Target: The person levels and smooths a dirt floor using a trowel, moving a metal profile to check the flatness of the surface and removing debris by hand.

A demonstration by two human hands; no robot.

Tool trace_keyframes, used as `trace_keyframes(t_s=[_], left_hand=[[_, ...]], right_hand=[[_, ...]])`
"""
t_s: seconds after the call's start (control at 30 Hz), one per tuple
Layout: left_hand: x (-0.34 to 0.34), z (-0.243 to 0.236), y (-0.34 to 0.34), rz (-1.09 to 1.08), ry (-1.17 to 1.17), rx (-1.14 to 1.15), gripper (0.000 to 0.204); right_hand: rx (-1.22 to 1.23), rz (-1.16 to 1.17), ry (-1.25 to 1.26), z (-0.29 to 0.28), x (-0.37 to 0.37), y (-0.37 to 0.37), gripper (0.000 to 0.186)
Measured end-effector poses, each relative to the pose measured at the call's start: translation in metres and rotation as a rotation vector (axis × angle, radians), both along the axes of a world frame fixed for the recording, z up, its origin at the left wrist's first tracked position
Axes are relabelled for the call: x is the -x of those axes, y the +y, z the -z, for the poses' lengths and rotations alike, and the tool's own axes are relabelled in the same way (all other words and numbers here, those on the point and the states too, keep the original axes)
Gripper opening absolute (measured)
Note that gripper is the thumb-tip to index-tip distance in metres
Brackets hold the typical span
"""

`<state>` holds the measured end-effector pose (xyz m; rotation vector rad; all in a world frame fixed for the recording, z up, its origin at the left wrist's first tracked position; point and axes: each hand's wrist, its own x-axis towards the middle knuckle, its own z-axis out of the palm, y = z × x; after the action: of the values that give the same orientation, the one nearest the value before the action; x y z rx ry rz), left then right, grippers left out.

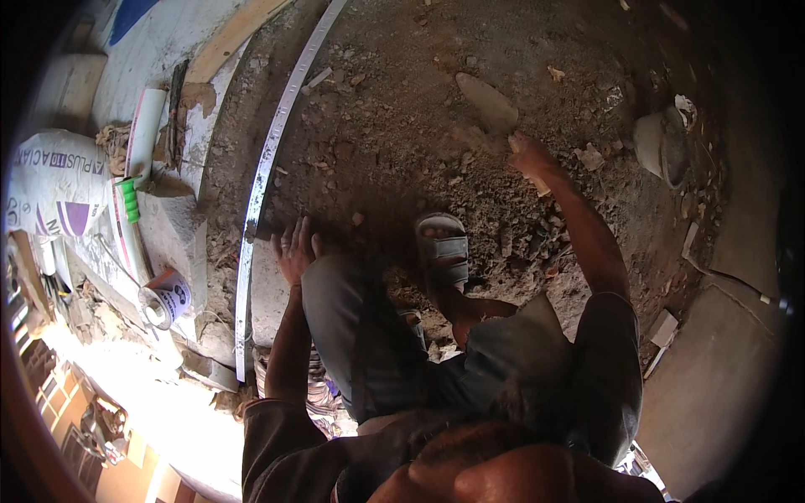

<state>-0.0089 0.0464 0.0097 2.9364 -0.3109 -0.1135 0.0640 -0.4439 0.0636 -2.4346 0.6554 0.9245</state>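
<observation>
My right hand (532,158) is closed round the wooden handle of a trowel (489,102). Its grey blade lies low over the rough brown soil (394,126), pointing up and to the left. Beside my left knee, my left hand (295,253) has its fingers stretched out, at the edge of a pale block (270,289). A long, thin metal straightedge (270,159) runs just left of that hand, close to the fingertips. My sandalled foot (443,247) stands on the soil between the two hands.
A dusty bowl-like container (662,147) sits at the far right. Along the left lie a white pipe (147,130), a printed sack (63,180), a green-handled tool (130,201) and a small can (166,300). A cable (729,275) lies near the right wall.
</observation>
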Motion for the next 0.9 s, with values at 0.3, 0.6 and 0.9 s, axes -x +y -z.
trace_keyframes(t_s=[0.3,0.6,0.9], left_hand=[[0.0,0.001,-0.011,-0.003,0.009,0.008,0.04],[0.001,0.005,-0.014,0.0,0.033,-0.007,0.042],[0.0,0.0,-0.02,-0.007,0.037,0.014,0.041]], right_hand=[[-0.165,0.393,-0.065,0.005,0.028,0.011,0.06],[-0.186,0.446,-0.097,0.007,0.017,0.015,0.052],[-0.237,0.446,-0.166,0.021,0.005,-0.004,0.066]])
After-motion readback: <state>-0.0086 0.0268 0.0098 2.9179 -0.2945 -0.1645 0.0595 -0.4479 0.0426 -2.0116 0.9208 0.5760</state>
